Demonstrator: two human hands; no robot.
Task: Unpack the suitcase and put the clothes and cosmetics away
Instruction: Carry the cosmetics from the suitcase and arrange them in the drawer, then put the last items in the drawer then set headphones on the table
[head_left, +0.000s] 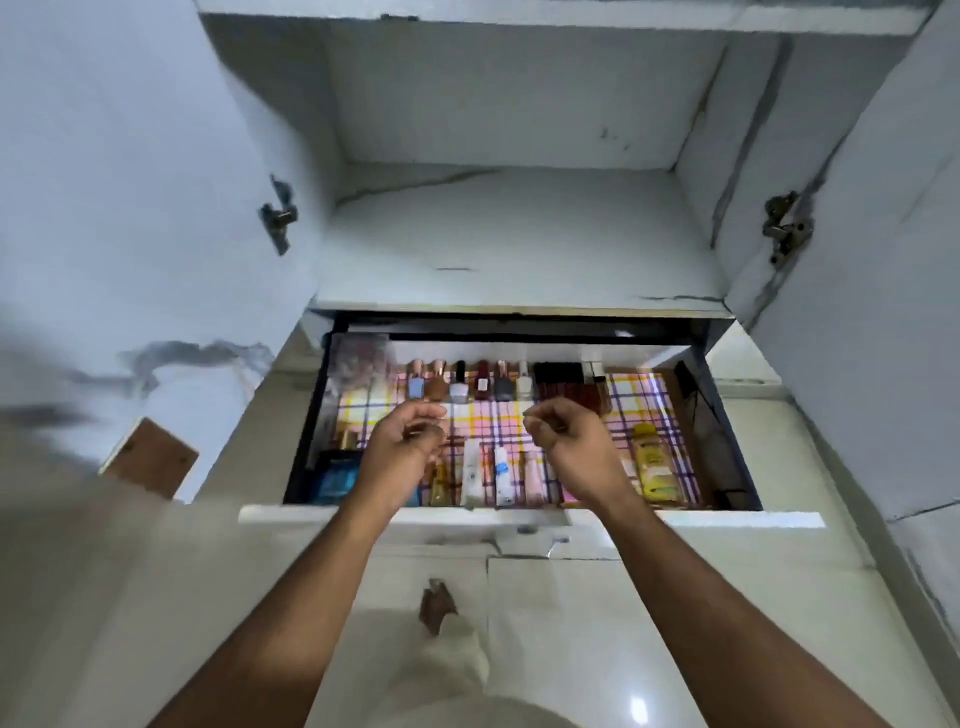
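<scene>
Drawer: the drawer stands pulled out under the open cabinet shelf, lined with a checked liner.
Back edge: a row of nail polish bottles stands upright along it, with dark lipstick tubes to their right.
Front edge: tubes lie side by side there; a yellow bottle rests toward the front right corner, a blue box at the front left corner.
Left hand: the left hand hovers over the middle of the drawer, fingers loosely curled; something thin may be pinched there, but I cannot tell.
Right hand: the right hand hangs just beside it, apart from it, fingers curled in the same way; whether it holds anything is too small to make out.
Step, by my read: tidying the cosmetics into rows.
Doing it well: come down onto the bare liner between the two rows, keep wrists high so the standing bottles are not knocked, and set any piece flat and parallel to its neighbours.
Suitcase: not in view.
</scene>
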